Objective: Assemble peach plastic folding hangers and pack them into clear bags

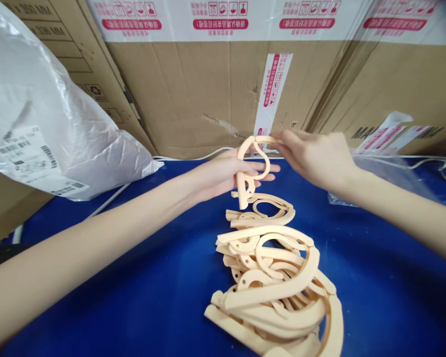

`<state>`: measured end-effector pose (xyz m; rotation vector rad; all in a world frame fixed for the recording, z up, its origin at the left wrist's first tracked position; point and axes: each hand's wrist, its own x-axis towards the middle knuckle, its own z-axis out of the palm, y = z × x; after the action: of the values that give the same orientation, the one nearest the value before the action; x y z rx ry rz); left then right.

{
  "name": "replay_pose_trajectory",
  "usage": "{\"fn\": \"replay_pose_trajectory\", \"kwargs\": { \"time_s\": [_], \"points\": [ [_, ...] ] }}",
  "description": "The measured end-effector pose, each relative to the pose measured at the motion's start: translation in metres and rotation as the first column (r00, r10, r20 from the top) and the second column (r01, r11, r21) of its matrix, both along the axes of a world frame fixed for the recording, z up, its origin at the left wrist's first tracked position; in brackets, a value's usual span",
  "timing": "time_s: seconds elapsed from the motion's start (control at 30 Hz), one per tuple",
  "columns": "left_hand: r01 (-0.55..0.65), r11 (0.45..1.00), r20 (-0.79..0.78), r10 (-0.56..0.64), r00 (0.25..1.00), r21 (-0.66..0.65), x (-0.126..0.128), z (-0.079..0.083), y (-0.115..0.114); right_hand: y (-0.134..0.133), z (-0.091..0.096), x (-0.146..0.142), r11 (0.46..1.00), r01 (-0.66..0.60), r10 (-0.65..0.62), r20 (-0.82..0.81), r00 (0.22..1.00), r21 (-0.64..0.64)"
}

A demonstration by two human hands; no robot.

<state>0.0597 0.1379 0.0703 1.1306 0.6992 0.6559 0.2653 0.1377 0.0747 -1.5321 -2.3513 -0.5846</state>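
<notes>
A cream plastic folding clothes hanger is held up above the blue surface, with a curved loop and one arm pointing right. My left hand supports it from behind, palm up, with fingers stretched out past the loop; the thumb is partly hidden by the hanger. My right hand pinches the tip of the hanger's right arm between thumb and fingers. Just below my hands, several more folded hangers lie in an overlapping pile that runs toward me.
A blue table surface lies under everything. Cardboard boxes with red-and-white tape stand along the back. A white plastic mailer bag leans in at the left. Clear plastic film and a white cable lie at the right.
</notes>
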Motion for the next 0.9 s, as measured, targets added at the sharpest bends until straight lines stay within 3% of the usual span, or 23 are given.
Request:
{"fn": "replay_pose_trajectory", "kwargs": {
  "time_s": [0.13,0.23,0.33,0.4,0.57,0.67,0.77,0.83,0.9],
  "points": [
    [0.025,0.993,0.003,-0.024,1.000,-0.115,0.004,-0.004,0.001,-0.001,-0.005,-0.010,0.993,0.055,-0.039,0.147,0.988,-0.102],
    [-0.009,0.999,-0.205,0.017,0.979,0.037,0.000,-0.008,0.005,0.009,-0.009,-0.007,0.962,0.033,-0.029,0.020,0.999,-0.272],
    [-0.058,0.974,-0.406,0.146,0.902,0.221,-0.008,-0.013,0.011,0.024,-0.014,0.006,0.881,-0.033,-0.083,-0.224,0.971,-0.471],
    [-0.086,0.969,-0.431,0.181,0.884,0.230,-0.012,-0.016,0.015,0.031,-0.020,0.013,0.880,0.012,-0.131,-0.219,0.967,-0.475],
    [-0.182,0.959,-0.453,0.265,0.851,0.219,-0.007,-0.017,0.023,0.031,-0.036,0.008,0.912,0.187,-0.186,0.040,0.982,-0.365],
    [-0.192,0.934,-0.393,0.305,0.867,0.300,0.006,-0.011,0.025,0.026,-0.032,-0.005,0.920,0.194,-0.202,0.011,0.979,-0.340],
    [-0.268,0.912,-0.269,0.354,0.896,0.311,0.018,-0.003,0.025,0.024,-0.019,-0.014,0.917,-0.008,-0.135,-0.330,0.934,-0.398],
    [-0.296,0.905,-0.208,0.367,0.907,0.306,0.022,0.003,0.024,0.024,-0.011,-0.016,0.866,-0.251,-0.092,-0.629,0.772,-0.434],
    [-0.287,0.904,-0.174,0.353,0.919,0.317,0.024,0.008,0.024,0.024,-0.004,-0.015,0.829,-0.394,-0.090,-0.790,0.607,-0.397]
  ]
}}
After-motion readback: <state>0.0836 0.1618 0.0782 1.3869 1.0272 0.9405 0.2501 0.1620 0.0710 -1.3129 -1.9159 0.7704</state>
